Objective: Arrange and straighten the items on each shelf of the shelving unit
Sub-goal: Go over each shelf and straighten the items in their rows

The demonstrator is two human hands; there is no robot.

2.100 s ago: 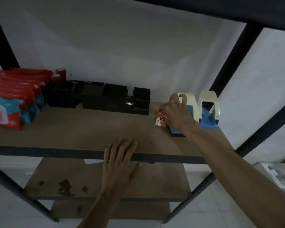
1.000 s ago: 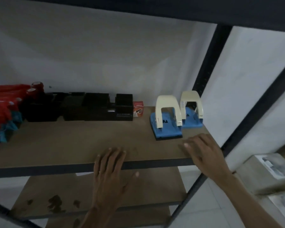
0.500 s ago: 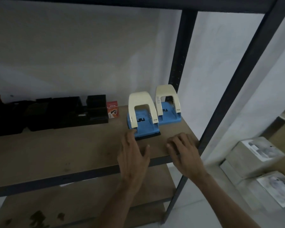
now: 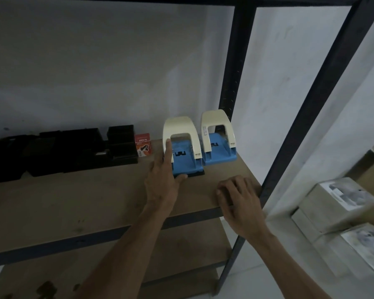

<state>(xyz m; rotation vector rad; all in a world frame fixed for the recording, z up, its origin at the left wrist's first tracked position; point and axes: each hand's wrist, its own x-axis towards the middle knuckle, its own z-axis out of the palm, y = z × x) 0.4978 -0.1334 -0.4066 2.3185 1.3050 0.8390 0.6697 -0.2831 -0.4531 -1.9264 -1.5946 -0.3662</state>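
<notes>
The dark metal shelving unit (image 4: pixel 304 117) ran out of the picture at the top and left, so its full width could not be seen. Its brown shelf (image 4: pixel 73 201) held the goods along the back wall; a lower shelf (image 4: pixel 181 244) beneath it showed only in part, dim and stained. Pale boxes (image 4: pixel 333 201) sat on the floor to the right, their printing too blurred to read.

A row of black trays (image 4: pixel 73 149) stood at the back left, so dark that their shapes ran together, and the row was cut off at the left edge. Two blue hole punches with cream handles stood side by side near the right rear post, the near punch (image 4: pixel 186 160) just forward of the far punch (image 4: pixel 218 147).

The left hand (image 4: pixel 162 184) lay against the near punch, forefinger straight up its left handle leg, thumb at the front of its base, nothing clasped. The right hand (image 4: pixel 240 199) rested palm down at the shelf's front right corner, fingers loosely bent and holding nothing.

A small red box (image 4: pixel 143 147) stood between trays and punches, its lettering illegible.
</notes>
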